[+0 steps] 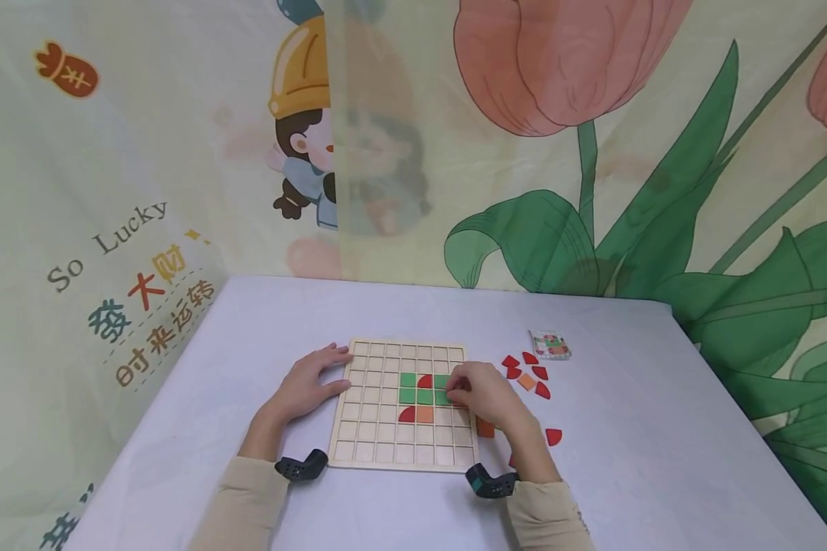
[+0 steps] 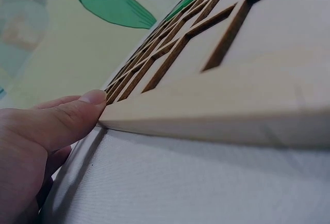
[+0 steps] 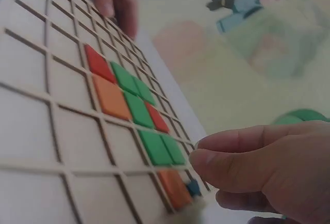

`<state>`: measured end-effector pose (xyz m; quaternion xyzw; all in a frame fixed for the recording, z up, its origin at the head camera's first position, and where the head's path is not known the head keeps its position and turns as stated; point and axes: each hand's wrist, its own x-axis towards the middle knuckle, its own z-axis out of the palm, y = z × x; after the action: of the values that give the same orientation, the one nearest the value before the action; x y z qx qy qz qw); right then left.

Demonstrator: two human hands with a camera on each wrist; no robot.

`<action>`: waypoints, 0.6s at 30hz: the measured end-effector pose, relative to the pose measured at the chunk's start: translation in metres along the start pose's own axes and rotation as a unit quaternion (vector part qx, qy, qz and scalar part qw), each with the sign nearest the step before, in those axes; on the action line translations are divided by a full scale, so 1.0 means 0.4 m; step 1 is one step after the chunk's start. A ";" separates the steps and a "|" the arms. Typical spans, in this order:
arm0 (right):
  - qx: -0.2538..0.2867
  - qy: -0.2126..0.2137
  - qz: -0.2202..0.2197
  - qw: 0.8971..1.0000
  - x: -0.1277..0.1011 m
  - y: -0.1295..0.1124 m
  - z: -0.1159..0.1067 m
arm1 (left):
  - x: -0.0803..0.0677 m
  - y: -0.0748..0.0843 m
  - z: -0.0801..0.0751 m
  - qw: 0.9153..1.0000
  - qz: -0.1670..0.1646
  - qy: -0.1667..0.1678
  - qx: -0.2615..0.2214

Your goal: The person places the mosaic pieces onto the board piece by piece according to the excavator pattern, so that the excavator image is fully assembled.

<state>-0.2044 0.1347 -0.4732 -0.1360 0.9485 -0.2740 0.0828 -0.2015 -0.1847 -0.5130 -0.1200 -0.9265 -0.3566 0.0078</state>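
Resting flat, our left hand [image 1: 308,388] touches the grid board's [image 1: 375,436] left edge, fingers straight. Our right hand [image 1: 484,396] pinches a green tile [image 1: 442,397] over the board's right-middle cells; beyond, red pieces [image 1: 529,370] lie scattered on the worktop [image 1: 661,459].

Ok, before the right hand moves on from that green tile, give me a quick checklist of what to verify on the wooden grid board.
1. Left hand steadies the wooden grid board at its left edge, thumb against the rim: ok.
2. Board lies flat on the white table: ok.
3. Right hand is over the green square tiles, fingers pinched together: ok. Whether they grip a tile: cannot tell.
4. Tile under the fingertips seated flush in its cell: cannot tell, the hand hides it.
5. Loose red quarter-circle pieces lie right of the board, close by: ok.
6. Small pattern card visible beyond them: ok; its design is too small to read.
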 end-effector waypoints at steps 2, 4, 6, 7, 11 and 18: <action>0.017 0.002 0.040 0.999 -0.005 0.038 -0.031 | 0.001 0.000 0.001 1.000 -0.001 0.000 -0.001; 0.020 0.000 0.070 0.997 -0.013 0.079 -0.060 | 0.002 0.002 0.001 1.000 -0.002 0.001 0.000; 0.014 -0.007 0.083 0.996 -0.024 0.118 -0.082 | 0.003 0.003 0.002 1.000 -0.004 0.001 0.001; 0.013 -0.011 0.085 0.996 -0.029 0.136 -0.090 | 0.003 0.003 0.002 1.000 -0.005 0.002 0.001; 0.010 -0.029 0.094 0.995 -0.042 0.175 -0.103 | 0.001 0.001 0.002 1.000 -0.007 0.001 0.002; 0.016 -0.046 0.118 0.992 -0.039 0.178 -0.092 | 0.001 -0.001 0.003 1.000 -0.008 0.000 0.002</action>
<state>-0.2134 0.2157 -0.4799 -0.0345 0.9486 -0.2707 0.1605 -0.2019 -0.1839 -0.5142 -0.1128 -0.9281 -0.3547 0.0057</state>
